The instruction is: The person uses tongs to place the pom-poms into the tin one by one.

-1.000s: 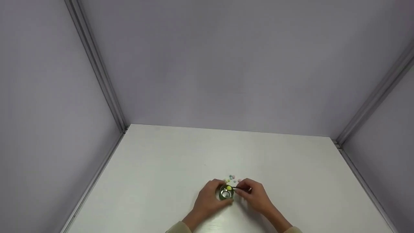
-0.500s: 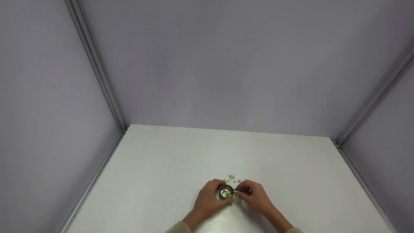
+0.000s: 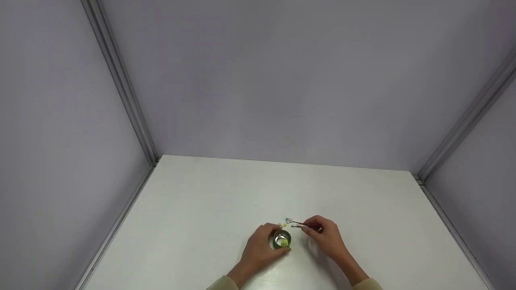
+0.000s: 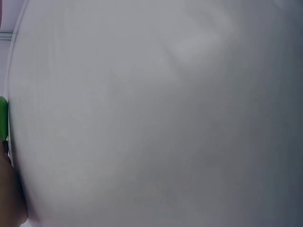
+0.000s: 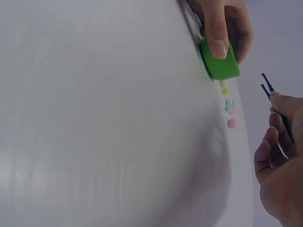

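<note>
The left hand (image 3: 258,249) grips the green cup (image 3: 281,240) to steady it while the right hand (image 3: 327,237) pinches empty tweezers (image 3: 299,224) over pastel balls (image 3: 288,221)

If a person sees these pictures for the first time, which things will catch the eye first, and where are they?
The eye goes first to the two hands close together at the near edge of the white table. The left hand grips a small green cup with a yellow ball inside. The right hand pinches dark tweezers whose tips point at a small cluster of pastel balls lying just behind the cup.
</note>
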